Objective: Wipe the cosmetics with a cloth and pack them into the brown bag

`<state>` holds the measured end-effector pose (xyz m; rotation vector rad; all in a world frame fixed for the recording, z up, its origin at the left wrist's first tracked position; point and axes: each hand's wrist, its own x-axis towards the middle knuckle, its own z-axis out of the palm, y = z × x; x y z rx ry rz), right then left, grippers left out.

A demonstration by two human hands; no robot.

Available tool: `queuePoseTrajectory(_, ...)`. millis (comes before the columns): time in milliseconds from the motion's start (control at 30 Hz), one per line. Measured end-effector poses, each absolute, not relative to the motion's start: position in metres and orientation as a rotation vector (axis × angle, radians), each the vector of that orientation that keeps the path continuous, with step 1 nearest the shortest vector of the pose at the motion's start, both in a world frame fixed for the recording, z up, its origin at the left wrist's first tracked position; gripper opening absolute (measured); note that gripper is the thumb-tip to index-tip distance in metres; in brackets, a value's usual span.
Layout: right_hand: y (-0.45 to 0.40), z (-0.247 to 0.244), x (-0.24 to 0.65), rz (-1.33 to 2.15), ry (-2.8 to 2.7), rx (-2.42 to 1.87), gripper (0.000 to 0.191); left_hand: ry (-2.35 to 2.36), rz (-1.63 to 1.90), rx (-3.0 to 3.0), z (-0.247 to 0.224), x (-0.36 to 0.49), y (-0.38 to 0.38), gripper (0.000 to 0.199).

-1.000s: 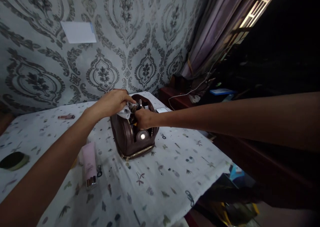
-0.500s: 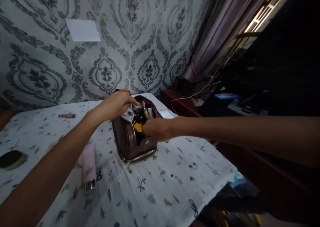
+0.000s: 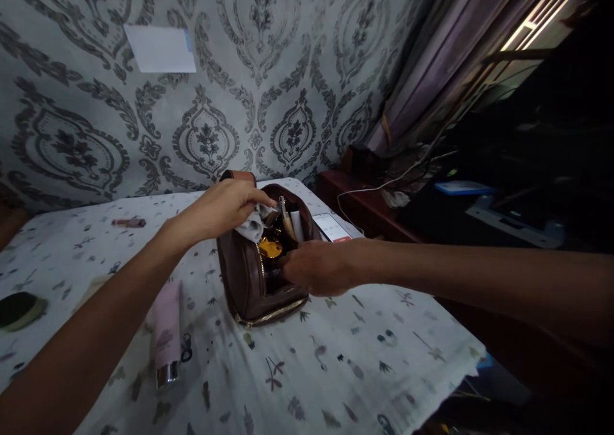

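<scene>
A brown zip bag (image 3: pixel 242 275) stands unzipped on the bed or table. My left hand (image 3: pixel 230 208) is closed over its far-left edge, beside a crumpled white item (image 3: pixel 252 229). Inside the bag I see a shiny gold-yellow item (image 3: pixel 271 248), a slim clear-capped tube (image 3: pixel 288 224) and a pale tube (image 3: pixel 298 225). At the bag's right side, my right hand (image 3: pixel 326 267) is curled, its fingertips inside the opening; what they hold, if anything, is hidden.
On the patterned white cloth (image 3: pixel 307 371) lie a pink tube (image 3: pixel 167 329), a small pinkish tube (image 3: pixel 128 222) and a dark round-topped item (image 3: pixel 22 310). A phone (image 3: pixel 330 228) lies behind the right wrist. A white cable (image 3: pixel 374 187) crosses the dark red furniture (image 3: pixel 352 192).
My right hand has moved a little to the right and down in the bag, uncovering more of the gold-yellow item. My left hand keeps its place on the bag's edge. The view has shifted slightly.
</scene>
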<state>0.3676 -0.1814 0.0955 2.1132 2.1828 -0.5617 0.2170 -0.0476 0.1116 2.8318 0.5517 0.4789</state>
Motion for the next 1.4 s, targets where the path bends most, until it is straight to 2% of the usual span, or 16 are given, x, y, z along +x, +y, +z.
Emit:
queuePoseTrajectory(67, -0.18, 0.099, 0.365, -0.633, 2.156, 1.808, 0.033, 0.551, 0.471, 2.824, 0.112, 0.217, -0.048, 0.049)
queuePoseTrajectory(167, -0.177, 0.108, 0.358, -0.513, 2.135, 1.533, 0.029, 0.554, 0.446, 2.83, 0.114, 0.217, -0.049, 0.05)
queuePoseTrajectory(467, -0.177, 0.124, 0.356, -0.329, 2.195, 1.182, 0.02, 0.66, 0.338, 3.021, 0.111, 0.224, -0.054, 0.049)
queuePoseTrajectory(700, -0.187, 0.127, 0.368, -0.306, 2.234, 1.158, 0.03, 0.751, 0.171, 3.178, 0.111, 0.237, -0.064, 0.052)
queuePoseTrajectory(1400, -0.189, 0.119, 0.373, -0.238, 2.249, 1.131, 0.025, 0.845, 0.154, 3.19, 0.114, 0.236, -0.071, 0.055)
